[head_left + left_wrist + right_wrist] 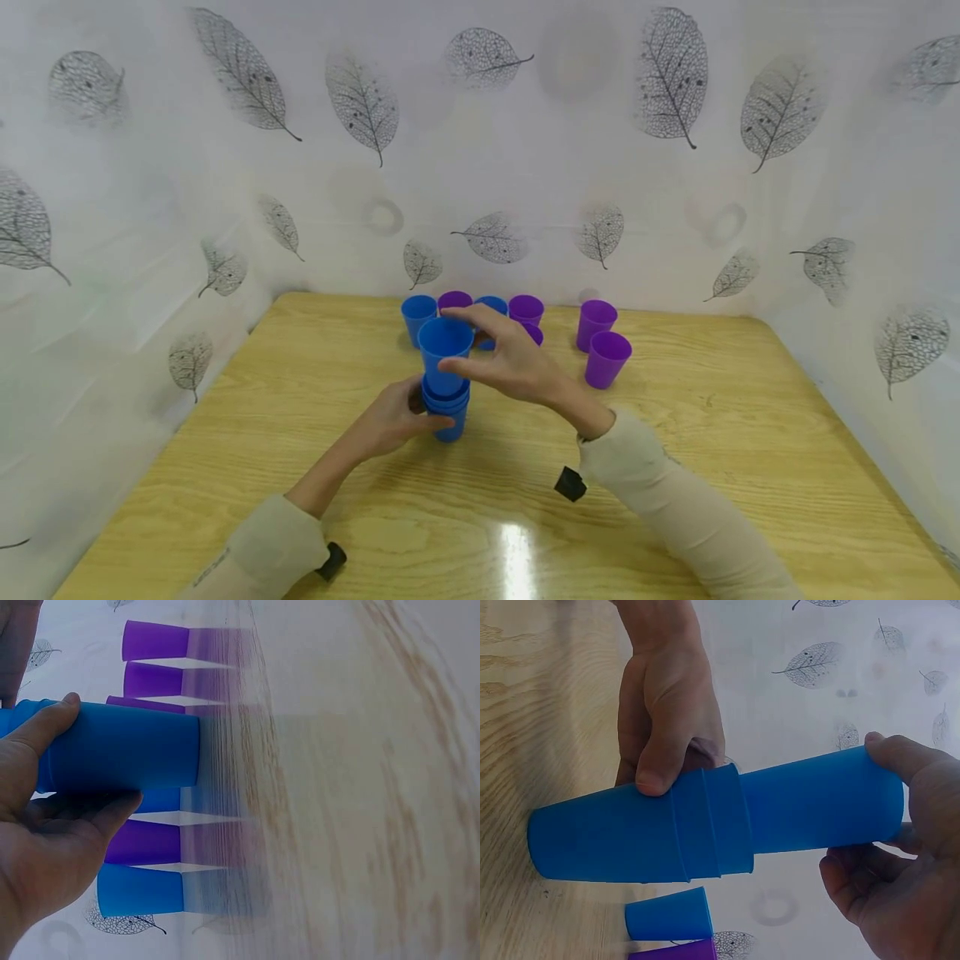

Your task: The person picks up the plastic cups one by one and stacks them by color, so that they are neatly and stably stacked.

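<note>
A stack of nested blue cups (449, 423) stands near the middle of the wooden table, with rims showing one above another. My left hand (390, 421) holds this stack from the left, its thumb across the near side, as the left wrist view also shows. Above, my right hand (517, 358) grips another blue cup (817, 802) near its rim, between thumb and fingers. The lower end of that cup sits inside the stack's top opening, while most of its wall stands out above.
Behind the hands stand a blue cup (418, 312), a purple cup (527, 308) and others, partly hidden by the right hand. Two purple cups, one at the back (597, 323) and one nearer (606, 362), stand to the right. A leaf-patterned backdrop (555, 183) encloses the table (712, 433).
</note>
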`<state>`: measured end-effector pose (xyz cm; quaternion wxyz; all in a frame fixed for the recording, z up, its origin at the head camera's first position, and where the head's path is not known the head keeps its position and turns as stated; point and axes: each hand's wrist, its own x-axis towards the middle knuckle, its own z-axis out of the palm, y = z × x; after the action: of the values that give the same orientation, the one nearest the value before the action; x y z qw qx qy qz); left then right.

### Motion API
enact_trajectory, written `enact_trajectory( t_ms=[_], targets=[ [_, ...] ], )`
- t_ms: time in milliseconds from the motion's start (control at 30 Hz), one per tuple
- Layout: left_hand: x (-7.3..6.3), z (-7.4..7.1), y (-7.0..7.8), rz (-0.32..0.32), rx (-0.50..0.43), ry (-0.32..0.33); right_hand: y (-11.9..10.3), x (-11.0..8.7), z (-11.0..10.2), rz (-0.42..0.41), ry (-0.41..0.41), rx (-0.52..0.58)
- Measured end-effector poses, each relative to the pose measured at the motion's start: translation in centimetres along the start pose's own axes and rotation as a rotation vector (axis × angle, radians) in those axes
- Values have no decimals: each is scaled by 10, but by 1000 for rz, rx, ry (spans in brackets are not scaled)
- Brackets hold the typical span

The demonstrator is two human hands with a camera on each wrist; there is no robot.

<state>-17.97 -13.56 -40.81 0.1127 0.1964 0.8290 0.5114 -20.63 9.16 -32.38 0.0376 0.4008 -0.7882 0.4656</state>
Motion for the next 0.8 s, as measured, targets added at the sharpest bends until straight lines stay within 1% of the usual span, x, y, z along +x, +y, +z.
enact_trajectory(
  t_ms=[167, 233, 333, 633, 800],
  targets=[
    [1, 0, -2, 14, -1, 7, 5, -3, 3, 13, 4, 13],
    [1, 0, -3, 25, -4, 7, 7, -4, 4, 26, 12, 5],
    [1, 1, -2, 25, -11, 12, 10, -6, 5, 41, 18, -3],
    [1, 0, 0, 12, -7, 11, 14, -8, 6, 6, 3, 17],
    [2, 1, -1, 6, -23, 1, 19, -8, 2, 1, 24, 19]
  ],
)
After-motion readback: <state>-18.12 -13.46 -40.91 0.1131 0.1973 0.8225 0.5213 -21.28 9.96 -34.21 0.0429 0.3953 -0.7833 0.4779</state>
